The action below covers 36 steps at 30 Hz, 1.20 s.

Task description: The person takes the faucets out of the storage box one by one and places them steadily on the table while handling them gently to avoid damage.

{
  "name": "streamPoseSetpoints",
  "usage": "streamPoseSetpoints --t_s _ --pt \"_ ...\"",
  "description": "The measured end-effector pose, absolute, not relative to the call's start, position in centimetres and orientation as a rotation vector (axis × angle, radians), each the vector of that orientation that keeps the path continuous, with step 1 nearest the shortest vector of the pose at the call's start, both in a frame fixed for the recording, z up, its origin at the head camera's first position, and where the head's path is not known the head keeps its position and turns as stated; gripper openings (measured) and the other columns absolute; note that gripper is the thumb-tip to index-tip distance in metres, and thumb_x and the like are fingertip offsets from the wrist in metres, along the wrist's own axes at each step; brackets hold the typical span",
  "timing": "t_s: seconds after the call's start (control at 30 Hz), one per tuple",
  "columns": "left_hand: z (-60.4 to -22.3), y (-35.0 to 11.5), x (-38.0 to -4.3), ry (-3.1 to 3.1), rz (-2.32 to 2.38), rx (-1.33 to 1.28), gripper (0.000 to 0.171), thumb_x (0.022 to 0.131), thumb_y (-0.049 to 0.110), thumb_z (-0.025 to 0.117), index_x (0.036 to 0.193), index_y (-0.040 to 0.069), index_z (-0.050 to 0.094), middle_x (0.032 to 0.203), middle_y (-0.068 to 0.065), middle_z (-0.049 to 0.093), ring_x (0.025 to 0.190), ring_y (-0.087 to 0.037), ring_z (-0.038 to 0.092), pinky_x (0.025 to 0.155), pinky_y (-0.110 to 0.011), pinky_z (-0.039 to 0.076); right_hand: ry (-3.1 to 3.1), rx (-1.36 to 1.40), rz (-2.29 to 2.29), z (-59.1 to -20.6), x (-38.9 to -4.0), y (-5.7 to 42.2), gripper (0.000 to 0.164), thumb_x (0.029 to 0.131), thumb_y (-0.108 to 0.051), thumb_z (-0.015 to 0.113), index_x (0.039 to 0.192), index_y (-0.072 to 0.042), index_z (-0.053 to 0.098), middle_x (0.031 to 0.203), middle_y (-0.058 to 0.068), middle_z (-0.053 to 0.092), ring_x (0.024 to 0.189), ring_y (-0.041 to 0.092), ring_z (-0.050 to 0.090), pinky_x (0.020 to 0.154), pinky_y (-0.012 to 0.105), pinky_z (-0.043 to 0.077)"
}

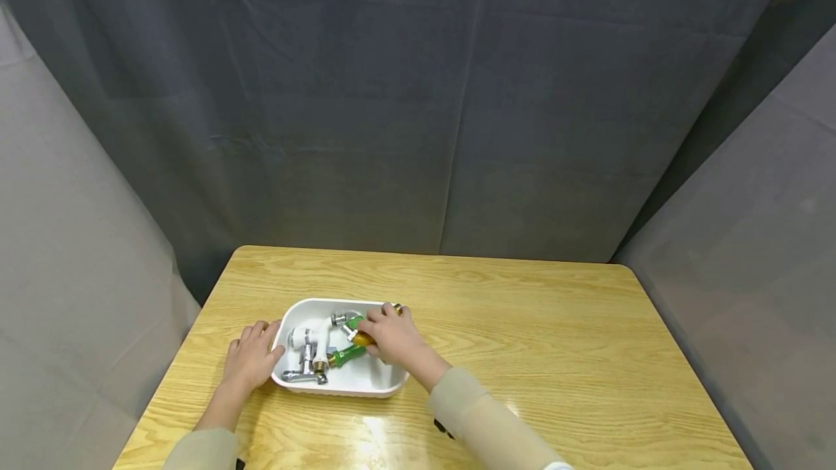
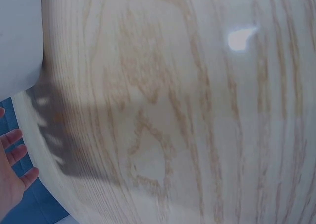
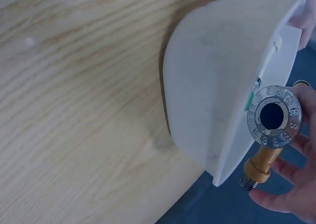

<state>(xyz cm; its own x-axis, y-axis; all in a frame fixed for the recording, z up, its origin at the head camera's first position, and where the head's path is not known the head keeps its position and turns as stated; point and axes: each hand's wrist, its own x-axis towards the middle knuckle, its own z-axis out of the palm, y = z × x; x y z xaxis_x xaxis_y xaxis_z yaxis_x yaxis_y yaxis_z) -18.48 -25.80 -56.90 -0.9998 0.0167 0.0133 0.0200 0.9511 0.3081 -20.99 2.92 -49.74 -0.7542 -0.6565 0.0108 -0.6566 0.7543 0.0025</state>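
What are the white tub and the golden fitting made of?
The tub looks like matte plastic, judging by its plain white, smooth, thin walls. The fitting seems metal: shiny silvery ring, duller golden body, perhaps brass or painted, with a threaded end.

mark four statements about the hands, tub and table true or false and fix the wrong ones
1. The bare right hand holds a brass-coloured metal fitting with a round silver end. True.
2. The bare left hand is at the right end of the white plastic tub. False: it is at the left end.
3. A green cylindrical fitting lies in the tub. True.
4. The tub stands on black stone. False: it stands on a yellowish wood-grain tabletop.
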Motion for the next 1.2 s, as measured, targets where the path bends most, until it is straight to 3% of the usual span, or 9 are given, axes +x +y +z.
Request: streamPoseSetpoints --t_s 0.53,1.2 --pt "-56.9 -25.7 -18.3 -3.086 -0.495 -0.032 0.052 0.088 0.030 0.048 0.134 0.007 0.041 0.126 -0.021 0.041 0.117 -0.041 0.035 0.090 -0.063 0.028 -2.831 0.917 0.136 -49.1 -22.3 5.9 0.030 0.084 -0.033 0.064 0.112 -0.025 0.059 0.105 -0.003 0.053 0.104 0.024 0.046 0.086 0.054 0.039" --pt "-56.9 -25.7 -18.2 -3.078 -0.490 -0.029 0.052 0.088 0.030 0.049 0.134 0.008 0.042 0.126 -0.020 0.042 0.116 -0.040 0.036 0.089 -0.062 0.029 -2.921 0.501 0.273 -51.8 -23.8 10.9 0.033 0.085 -0.031 0.064 0.115 -0.023 0.057 0.112 0.001 0.050 0.110 0.031 0.042 0.088 0.059 0.036"
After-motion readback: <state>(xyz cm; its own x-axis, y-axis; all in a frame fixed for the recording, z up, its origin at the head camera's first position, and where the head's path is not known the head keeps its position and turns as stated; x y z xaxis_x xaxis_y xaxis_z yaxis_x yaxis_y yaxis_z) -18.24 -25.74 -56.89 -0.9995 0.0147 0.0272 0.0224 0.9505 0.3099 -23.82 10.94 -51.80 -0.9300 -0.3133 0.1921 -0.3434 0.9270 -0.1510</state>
